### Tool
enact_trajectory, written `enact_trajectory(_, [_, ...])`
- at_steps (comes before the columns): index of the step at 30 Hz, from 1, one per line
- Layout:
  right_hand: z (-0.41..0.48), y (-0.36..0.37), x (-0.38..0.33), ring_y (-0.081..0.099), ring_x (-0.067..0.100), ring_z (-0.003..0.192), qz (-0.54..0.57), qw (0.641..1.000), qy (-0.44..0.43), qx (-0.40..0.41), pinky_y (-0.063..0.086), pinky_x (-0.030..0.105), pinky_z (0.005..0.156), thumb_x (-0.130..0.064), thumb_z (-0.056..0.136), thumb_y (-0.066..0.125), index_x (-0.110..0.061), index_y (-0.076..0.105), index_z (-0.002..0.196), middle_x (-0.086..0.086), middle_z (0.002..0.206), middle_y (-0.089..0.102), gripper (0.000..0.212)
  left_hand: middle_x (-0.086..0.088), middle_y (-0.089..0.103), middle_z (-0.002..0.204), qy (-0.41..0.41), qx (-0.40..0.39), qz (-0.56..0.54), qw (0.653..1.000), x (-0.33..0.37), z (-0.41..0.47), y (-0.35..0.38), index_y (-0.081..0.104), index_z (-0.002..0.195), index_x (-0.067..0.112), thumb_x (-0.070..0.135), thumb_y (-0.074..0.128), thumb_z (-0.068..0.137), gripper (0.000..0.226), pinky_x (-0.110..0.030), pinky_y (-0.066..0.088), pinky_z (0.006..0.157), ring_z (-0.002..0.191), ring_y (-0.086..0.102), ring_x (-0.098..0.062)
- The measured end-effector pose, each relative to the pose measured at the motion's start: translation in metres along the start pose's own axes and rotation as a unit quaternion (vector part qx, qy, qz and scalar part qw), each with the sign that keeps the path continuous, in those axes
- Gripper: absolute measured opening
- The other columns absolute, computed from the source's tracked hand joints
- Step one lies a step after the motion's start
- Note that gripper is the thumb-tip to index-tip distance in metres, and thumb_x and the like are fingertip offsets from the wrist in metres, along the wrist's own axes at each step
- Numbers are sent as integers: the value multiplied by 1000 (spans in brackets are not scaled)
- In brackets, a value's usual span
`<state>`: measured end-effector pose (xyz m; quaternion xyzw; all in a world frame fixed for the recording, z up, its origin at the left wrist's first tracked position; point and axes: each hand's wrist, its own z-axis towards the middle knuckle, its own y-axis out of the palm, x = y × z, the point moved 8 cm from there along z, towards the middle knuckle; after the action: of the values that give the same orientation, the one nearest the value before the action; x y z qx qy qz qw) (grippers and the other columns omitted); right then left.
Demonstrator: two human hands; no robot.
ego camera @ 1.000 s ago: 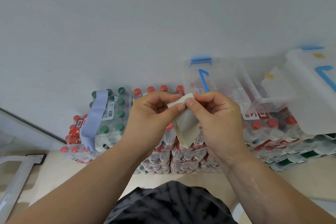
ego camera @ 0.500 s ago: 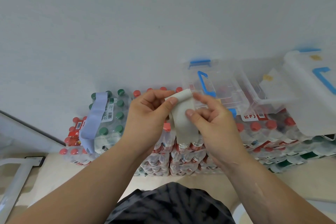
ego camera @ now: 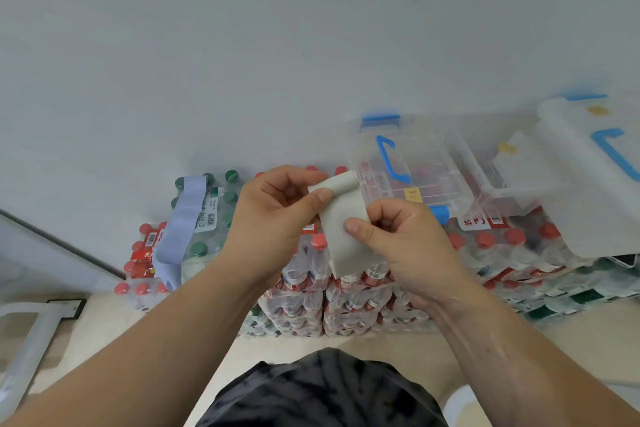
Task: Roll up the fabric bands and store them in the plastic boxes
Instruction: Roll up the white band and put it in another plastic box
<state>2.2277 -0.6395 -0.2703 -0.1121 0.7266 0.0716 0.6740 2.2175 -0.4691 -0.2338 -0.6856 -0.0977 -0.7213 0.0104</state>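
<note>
A pale grey-green fabric band (ego camera: pixel 341 232) hangs between both hands, its top end curled over into a small roll. My left hand (ego camera: pixel 277 218) pinches the rolled top end. My right hand (ego camera: pixel 398 239) grips the band lower down, thumb pressed on its front. A light blue fabric band (ego camera: pixel 183 225) lies draped over the green-capped bottle pack at the left. A clear plastic box (ego camera: pixel 408 166) with a blue handle and clips sits closed on the bottle packs behind my hands. Another clear box (ego camera: pixel 502 166) stands open to its right, its lid (ego camera: pixel 595 177) leaning at the far right.
Shrink-wrapped packs of red-capped bottles (ego camera: pixel 346 298) are stacked against the white wall, with a green-capped pack (ego camera: pixel 214 215) at the left. A white frame (ego camera: pixel 31 336) stands on the beige floor at the lower left. My dark patterned clothing (ego camera: pixel 322 392) fills the bottom centre.
The band has unfolded and hangs longer. My right hand slid down from the top end to the band's middle, while my left hand kept hold of the rolled top.
</note>
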Motion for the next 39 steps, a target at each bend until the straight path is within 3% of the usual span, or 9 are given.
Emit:
enact_trajectory(3, [-2, 1, -3, 59, 8, 68, -7, 1000, -20, -3, 50, 38, 66, -55, 71, 74, -27, 73, 75, -8, 69, 68, 28, -9, 78, 89, 16, -1, 49, 999, -1, -2, -2, 80, 81, 27, 9, 79, 74, 19, -34, 63, 75, 84, 73, -27])
enact_trajectory(7, [-6, 4, -3, 61, 11, 71, -2, 1000, -19, -10, 53, 40, 67, -42, 82, 74, -24, 73, 80, -4, 75, 70, 18, -18, 73, 87, 38, 9, 119, 992, -3, -7, -6, 80, 82, 30, 10, 80, 75, 21, -54, 59, 79, 86, 68, -45])
enact_trajectory(12, [-9, 4, -5, 64, 11, 75, -15, 999, -36, 9, 56, 36, 69, -27, 93, 72, -25, 76, 86, 0, 82, 74, 8, 7, 73, 84, 107, 9, 217, 970, 4, -13, 2, 75, 81, 32, 15, 76, 76, 18, -22, 54, 63, 70, 66, -8])
enact_trajectory(15, [-10, 3, -7, 59, 7, 71, 4, 999, -26, 40, 50, 28, 66, -41, 87, 69, -24, 76, 82, -3, 76, 72, 19, 11, 71, 84, 147, 4, 241, 959, 12, -15, 6, 72, 83, 34, 11, 75, 76, 24, -24, 54, 67, 74, 66, -11])
enact_trajectory(19, [-11, -3, -12, 59, 9, 71, 25, 996, -31, 86, 49, 33, 69, -62, 76, 67, -19, 76, 77, 8, 78, 70, 44, 2, 72, 86, 177, -20, 232, 956, 17, -19, 12, 72, 83, 25, 4, 75, 77, 23, -36, 58, 71, 79, 68, -19])
enact_trajectory(25, [-8, -10, -9, 75, 18, 83, 103, 987, -34, 115, 55, 37, 80, -44, 69, 85, -39, 59, 86, 0, 83, 80, 32, 6, 72, 89, 161, -36, 193, 967, 11, -20, 16, 75, 84, 22, 5, 75, 80, 18, -24, 57, 73, 83, 70, -13])
enact_trajectory(27, [-10, -12, -12, 76, 14, 89, 91, 987, -57, 124, 52, 32, 82, -34, 80, 84, -40, 67, 98, -1, 89, 81, 26, 5, 73, 89, 155, -39, 173, 972, 11, -19, 17, 77, 85, 23, 7, 76, 81, 16, -25, 57, 74, 83, 71, -14])
enact_trajectory(33, [-9, -25, -21, 75, 11, 96, 136, 970, -105, 174, 56, 18, 81, -22, 87, 77, -34, 81, 93, -6, 99, 80, 14, -4, 78, 88, 28, -31, 38, 998, -5, -13, 24, 80, 97, 27, 15, 77, 82, 20, -30, 61, 72, 80, 74, -20])
enact_trajectory(39, [-6, -23, -16, 74, 12, 101, 130, 977, -72, 153, 58, 27, 83, -28, 87, 77, -34, 82, 95, -6, 105, 79, 11, -5, 79, 87, 24, -34, 47, 998, -6, -13, 25, 81, 97, 33, 16, 76, 84, 22, -34, 63, 71, 78, 75, -22])
